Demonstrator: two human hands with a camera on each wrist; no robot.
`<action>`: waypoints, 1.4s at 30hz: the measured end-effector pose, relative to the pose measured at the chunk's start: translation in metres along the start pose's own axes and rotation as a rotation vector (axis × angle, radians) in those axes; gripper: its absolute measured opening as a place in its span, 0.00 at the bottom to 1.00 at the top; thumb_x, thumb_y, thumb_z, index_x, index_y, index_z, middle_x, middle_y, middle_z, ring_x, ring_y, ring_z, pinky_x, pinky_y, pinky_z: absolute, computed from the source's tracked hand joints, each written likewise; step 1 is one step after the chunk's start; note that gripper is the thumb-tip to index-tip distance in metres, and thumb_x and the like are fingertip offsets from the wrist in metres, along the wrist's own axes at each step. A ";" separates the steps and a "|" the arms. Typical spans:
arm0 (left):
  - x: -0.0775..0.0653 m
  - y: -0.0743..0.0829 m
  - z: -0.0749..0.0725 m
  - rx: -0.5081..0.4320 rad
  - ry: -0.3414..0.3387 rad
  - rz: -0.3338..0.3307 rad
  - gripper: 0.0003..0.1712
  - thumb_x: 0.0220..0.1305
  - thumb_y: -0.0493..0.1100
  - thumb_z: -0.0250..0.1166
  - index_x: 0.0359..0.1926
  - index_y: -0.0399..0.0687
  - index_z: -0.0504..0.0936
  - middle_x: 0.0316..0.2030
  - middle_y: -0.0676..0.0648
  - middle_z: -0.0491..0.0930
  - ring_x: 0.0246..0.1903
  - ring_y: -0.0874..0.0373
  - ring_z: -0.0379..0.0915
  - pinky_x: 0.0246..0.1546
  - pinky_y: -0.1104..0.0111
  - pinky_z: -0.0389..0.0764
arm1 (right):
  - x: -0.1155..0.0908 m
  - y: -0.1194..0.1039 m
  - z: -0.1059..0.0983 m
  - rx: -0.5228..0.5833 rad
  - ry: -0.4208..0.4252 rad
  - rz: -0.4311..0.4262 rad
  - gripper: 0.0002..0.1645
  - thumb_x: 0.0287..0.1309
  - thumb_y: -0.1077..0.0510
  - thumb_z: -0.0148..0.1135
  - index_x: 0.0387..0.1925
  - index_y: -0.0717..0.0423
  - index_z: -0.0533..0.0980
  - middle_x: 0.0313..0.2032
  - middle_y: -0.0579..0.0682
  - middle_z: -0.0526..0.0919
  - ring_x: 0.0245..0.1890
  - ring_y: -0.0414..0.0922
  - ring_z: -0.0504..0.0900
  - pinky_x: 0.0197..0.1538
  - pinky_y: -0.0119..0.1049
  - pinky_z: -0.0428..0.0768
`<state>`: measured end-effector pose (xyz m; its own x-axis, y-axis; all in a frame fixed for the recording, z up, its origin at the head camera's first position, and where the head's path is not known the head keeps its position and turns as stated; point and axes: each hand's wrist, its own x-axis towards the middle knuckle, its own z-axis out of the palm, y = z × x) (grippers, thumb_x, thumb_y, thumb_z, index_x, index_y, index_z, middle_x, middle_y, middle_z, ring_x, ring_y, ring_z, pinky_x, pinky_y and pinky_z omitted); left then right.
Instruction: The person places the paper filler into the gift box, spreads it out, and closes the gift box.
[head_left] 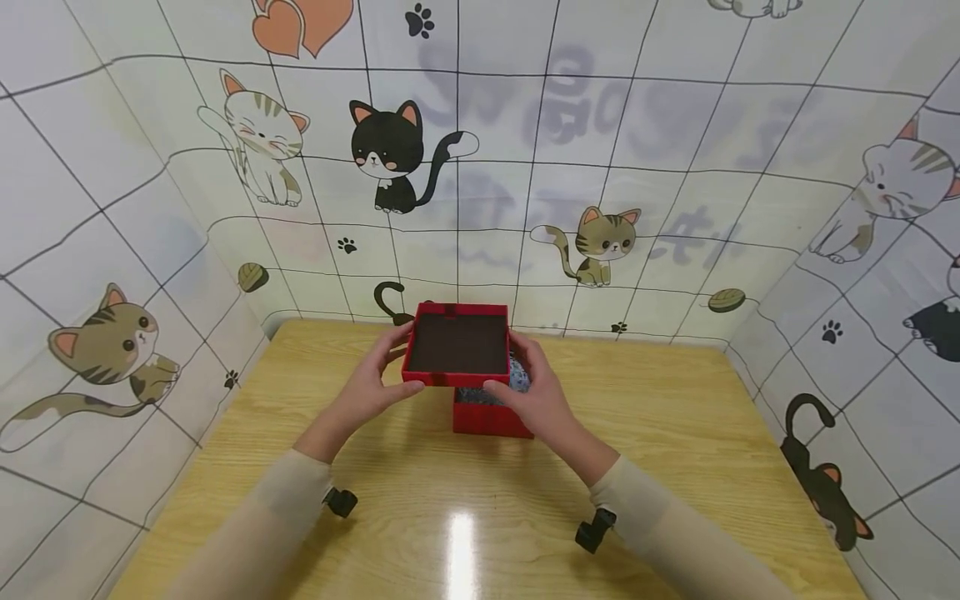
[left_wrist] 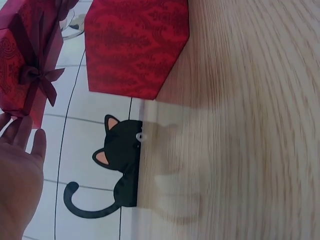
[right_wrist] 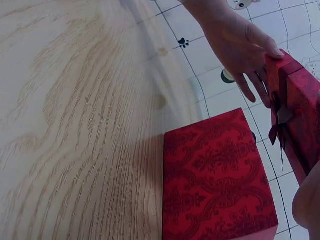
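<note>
A red box lid with a dark inside is held between both hands, its open side toward the head camera. My left hand grips its left edge, thumb at the near corner. On the right edge, my right hand holds it the same way. Below and behind the lid stands a red patterned box on the table. Something bluish-grey and speckled shows at its top, mostly hidden by the lid and right hand. In the left wrist view a dark red ribbon bow lies across the lid's outer face.
The box stands toward the back of a light wooden table. A white cloth backdrop with grid lines and cartoon cats rises behind the table and along both sides.
</note>
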<state>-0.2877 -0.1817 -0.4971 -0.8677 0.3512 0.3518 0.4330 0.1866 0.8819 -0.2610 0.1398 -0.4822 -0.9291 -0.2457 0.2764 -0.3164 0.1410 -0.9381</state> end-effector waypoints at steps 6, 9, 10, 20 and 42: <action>0.005 0.002 0.012 0.010 0.007 0.057 0.58 0.63 0.33 0.81 0.88 0.52 0.59 0.81 0.46 0.64 0.79 0.44 0.61 0.79 0.39 0.62 | -0.005 0.001 -0.012 -0.011 -0.024 -0.018 0.55 0.68 0.58 0.79 0.87 0.41 0.58 0.80 0.45 0.66 0.80 0.50 0.66 0.79 0.62 0.67; 0.006 0.003 0.017 -0.005 0.015 0.072 0.59 0.62 0.30 0.81 0.88 0.50 0.60 0.81 0.44 0.64 0.79 0.42 0.61 0.79 0.38 0.63 | -0.006 0.002 -0.017 -0.047 -0.031 -0.049 0.57 0.67 0.59 0.80 0.88 0.42 0.58 0.81 0.46 0.64 0.80 0.52 0.65 0.79 0.66 0.65; 0.006 0.003 0.018 -0.006 0.017 0.075 0.59 0.62 0.30 0.81 0.88 0.50 0.60 0.80 0.43 0.65 0.79 0.42 0.61 0.78 0.38 0.63 | -0.006 0.003 -0.018 -0.056 -0.033 -0.059 0.58 0.66 0.60 0.80 0.88 0.42 0.58 0.81 0.47 0.63 0.80 0.53 0.65 0.79 0.68 0.64; 0.006 0.004 0.022 0.005 0.017 0.078 0.52 0.69 0.42 0.79 0.87 0.50 0.63 0.79 0.46 0.68 0.77 0.46 0.64 0.78 0.39 0.65 | -0.007 0.006 -0.028 -0.113 -0.033 -0.094 0.59 0.63 0.60 0.83 0.88 0.43 0.60 0.84 0.40 0.60 0.81 0.50 0.65 0.77 0.71 0.65; 0.014 0.009 0.019 0.147 0.075 0.173 0.46 0.61 0.30 0.83 0.79 0.43 0.76 0.69 0.43 0.81 0.67 0.46 0.79 0.72 0.45 0.76 | -0.006 0.010 -0.044 -0.132 0.057 -0.198 0.40 0.71 0.70 0.73 0.80 0.52 0.74 0.74 0.52 0.79 0.70 0.51 0.81 0.76 0.55 0.74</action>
<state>-0.2910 -0.1578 -0.4902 -0.7906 0.3219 0.5209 0.6032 0.2630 0.7530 -0.2675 0.1849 -0.4843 -0.8547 -0.2266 0.4670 -0.5121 0.2208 -0.8301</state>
